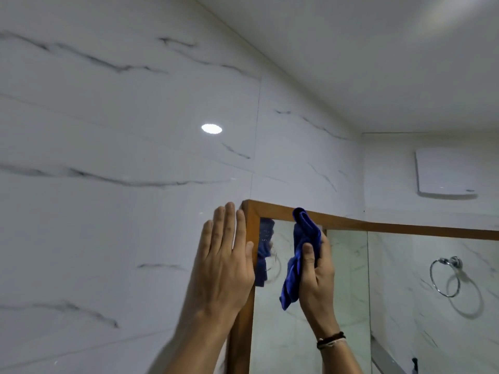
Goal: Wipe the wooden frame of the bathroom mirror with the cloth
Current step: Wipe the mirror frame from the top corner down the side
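The mirror's wooden frame (391, 227) runs along the top and down the left side, with its top-left corner near the middle of the view. My left hand (225, 261) lies flat against the frame's left side, fingers straight and pointing up, thumb on the front of the wood. A bunched blue cloth (303, 247) is gripped in my right hand (317, 276). The cloth's upper end presses on the top rail just right of the corner, and its tail hangs down in front of the mirror glass (291, 333).
White marble-look tiles (108, 184) cover the wall left of and above the mirror. A white vent cover (445, 172) sits high on the right wall. A chrome towel ring (445, 276) shows at the right. The ceiling is close overhead.
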### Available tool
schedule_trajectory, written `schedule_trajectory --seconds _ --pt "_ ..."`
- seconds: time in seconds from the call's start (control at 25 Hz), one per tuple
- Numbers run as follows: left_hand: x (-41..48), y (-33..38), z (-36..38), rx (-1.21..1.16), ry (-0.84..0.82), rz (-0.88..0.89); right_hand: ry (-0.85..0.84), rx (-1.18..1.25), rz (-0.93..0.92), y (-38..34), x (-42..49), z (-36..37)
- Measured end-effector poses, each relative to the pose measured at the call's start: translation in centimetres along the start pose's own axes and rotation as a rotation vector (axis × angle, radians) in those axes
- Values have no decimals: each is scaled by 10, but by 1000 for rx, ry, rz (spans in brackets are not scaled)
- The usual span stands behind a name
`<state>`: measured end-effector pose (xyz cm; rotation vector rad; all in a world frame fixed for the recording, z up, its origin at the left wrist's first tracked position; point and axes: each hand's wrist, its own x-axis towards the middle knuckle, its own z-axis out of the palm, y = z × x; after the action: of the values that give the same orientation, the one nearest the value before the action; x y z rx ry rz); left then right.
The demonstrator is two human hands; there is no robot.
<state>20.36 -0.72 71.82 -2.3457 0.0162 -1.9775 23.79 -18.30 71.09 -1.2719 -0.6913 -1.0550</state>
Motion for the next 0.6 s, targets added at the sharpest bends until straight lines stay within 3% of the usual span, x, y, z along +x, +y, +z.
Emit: schedule_trajectory --seconds 0.28,0.6 --pt "2 -8 19 98 102 76 0 54 -12 12 24 1" --pt "-14 -11 27 85 92 98 41 32 14 23 9 -10"
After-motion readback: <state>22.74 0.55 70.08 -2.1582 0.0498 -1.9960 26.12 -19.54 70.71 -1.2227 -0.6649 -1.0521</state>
